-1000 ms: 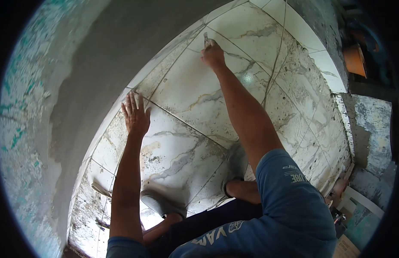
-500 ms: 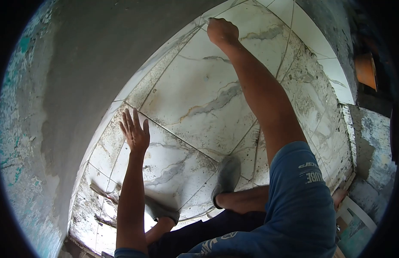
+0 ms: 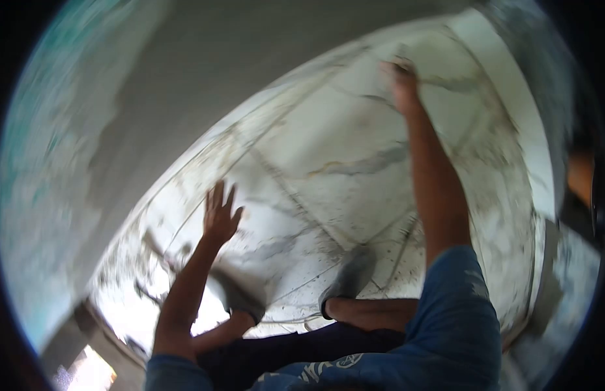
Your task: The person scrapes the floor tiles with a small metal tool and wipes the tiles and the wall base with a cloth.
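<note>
My left hand [image 3: 221, 216] has its fingers spread over the marble-patterned floor tiles [image 3: 341, 189]; whether it rests on them or hovers cannot be told. Toward the far end of the floor, my right hand [image 3: 400, 77] is closed and smeared by motion. A small greyish shape shows at its fingertips, too blurred to name. Dirt and dark specks lie on the tiles, mostly along the joints.
A grey plastered wall [image 3: 178, 85] rises along the left side of the floor. My grey shoes [image 3: 349, 272] stand on the tiles. A blurred orange object [image 3: 581, 176] is at the far right. Some tool-like item [image 3: 152, 244] lies behind my left forearm.
My right hand has pulled back from the tile corner by the wall, appearing farther right and nearer. The view has turned, and my left hand stays spread.
</note>
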The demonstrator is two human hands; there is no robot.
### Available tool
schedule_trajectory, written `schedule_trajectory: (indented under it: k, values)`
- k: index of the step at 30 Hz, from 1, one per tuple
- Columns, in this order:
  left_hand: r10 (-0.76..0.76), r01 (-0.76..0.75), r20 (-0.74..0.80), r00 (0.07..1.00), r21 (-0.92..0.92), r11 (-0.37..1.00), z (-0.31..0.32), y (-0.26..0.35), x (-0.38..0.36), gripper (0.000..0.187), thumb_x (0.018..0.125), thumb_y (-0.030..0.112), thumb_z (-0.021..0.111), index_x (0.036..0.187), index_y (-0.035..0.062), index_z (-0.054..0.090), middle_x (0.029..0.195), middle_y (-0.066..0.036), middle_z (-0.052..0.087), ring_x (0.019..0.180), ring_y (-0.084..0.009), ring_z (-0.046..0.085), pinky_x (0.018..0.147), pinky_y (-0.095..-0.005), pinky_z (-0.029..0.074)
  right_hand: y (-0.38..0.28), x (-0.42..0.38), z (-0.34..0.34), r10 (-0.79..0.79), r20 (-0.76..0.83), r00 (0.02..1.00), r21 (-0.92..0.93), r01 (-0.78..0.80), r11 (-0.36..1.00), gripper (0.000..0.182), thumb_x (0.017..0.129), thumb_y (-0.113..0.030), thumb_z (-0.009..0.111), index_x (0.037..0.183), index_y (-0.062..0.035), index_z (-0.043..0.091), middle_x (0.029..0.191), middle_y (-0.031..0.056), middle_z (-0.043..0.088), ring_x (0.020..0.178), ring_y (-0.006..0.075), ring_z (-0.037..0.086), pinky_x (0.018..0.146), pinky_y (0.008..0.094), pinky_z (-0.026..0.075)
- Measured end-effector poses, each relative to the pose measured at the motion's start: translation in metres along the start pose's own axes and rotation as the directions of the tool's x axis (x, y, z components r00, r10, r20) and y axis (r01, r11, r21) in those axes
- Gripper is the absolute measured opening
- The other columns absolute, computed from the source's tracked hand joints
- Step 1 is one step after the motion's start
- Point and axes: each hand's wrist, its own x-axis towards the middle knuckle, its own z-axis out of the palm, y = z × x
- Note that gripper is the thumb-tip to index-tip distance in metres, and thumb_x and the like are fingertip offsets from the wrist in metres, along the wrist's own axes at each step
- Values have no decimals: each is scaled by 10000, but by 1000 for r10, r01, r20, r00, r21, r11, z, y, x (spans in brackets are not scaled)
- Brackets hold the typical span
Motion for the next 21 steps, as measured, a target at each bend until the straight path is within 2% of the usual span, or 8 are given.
schedule_trajectory:
  k: [1, 5, 7, 9, 13, 15, 17, 21]
  values:
    - [31, -31, 32, 999, -15, 999, -13, -7, -9, 631, 884, 311, 625, 1431, 98, 396, 1493, -213, 311, 1406, -364, 262, 1148, -525, 208, -27, -23, 27, 90, -28, 996, 206, -83, 975, 182, 943, -249, 554, 907, -72, 570, 921, 55, 639, 722, 158, 629, 682, 312, 509]
    - [157, -159, 145, 977, 5, 987, -50, -51, -50, 590, 858, 285, 667, 1372, 85, 457, 1368, -175, 471, 1300, -330, 427, 1109, -492, 314, -44, -99, 92, 227, 432, 873, -250, -126, 960, 190, 953, -194, 479, 918, -19, 547, 792, 85, 647, 614, 165, 639, 599, 306, 509]
    - [130, -140, 160, 979, 51, 989, -64, -72, -75, 548, 865, 270, 662, 1341, 66, 484, 1327, -177, 509, 1268, -332, 461, 1101, -484, 329, -42, -139, 130, 233, 587, 775, -355, -12, 935, 199, 948, -184, 478, 906, 4, 529, 743, 89, 637, 582, 166, 627, 591, 302, 507]
    - [64, -70, 195, 979, 23, 997, -78, -93, -101, 495, 864, 255, 661, 1289, 46, 518, 1258, -182, 549, 1211, -338, 501, 1061, -480, 371, -28, -170, 167, 198, 677, 709, -244, -38, 969, 203, 949, -175, 474, 916, 20, 518, 719, 95, 628, 563, 165, 620, 560, 314, 502]
    - [-20, 29, 145, 989, -56, 998, -90, -120, -161, 468, 849, 229, 667, 1255, 38, 535, 1213, -175, 571, 1170, -346, 524, 1027, -465, 399, -28, -205, 231, 146, 631, 762, -165, -51, 985, 173, 945, -153, 471, 953, 13, 523, 730, 102, 644, 558, 171, 625, 531, 325, 505]
    - [-113, 126, 207, 972, -54, 991, -97, -129, -202, 468, 845, 225, 666, 1255, 40, 537, 1208, -174, 574, 1153, -348, 534, 1021, -454, 405, -33, -226, 262, 145, 498, 855, -395, 75, 916, 176, 945, -145, 458, 1009, 5, 523, 753, 106, 665, 570, 179, 637, 512, 336, 503]
    - [-201, 220, 195, 960, -83, 972, -95, -140, -243, 468, 837, 226, 669, 1245, 37, 540, 1190, -177, 582, 1140, -351, 541, 1010, -452, 410, -39, -244, 282, 183, 585, 790, -487, 162, 858, 186, 946, -144, 455, 1045, 0, 521, 767, 106, 678, 591, 192, 649, 512, 336, 506]
    - [-342, 411, 318, 884, -182, 893, -78, -161, -313, 478, 817, 240, 683, 1232, 43, 551, 1171, -183, 595, 1133, -359, 544, 990, -459, 417, -31, -290, 307, 326, 595, 734, -486, 5, 874, 160, 937, -123, 516, 1061, -25, 537, 849, 97, 672, 636, 173, 657, 565, 317, 508]
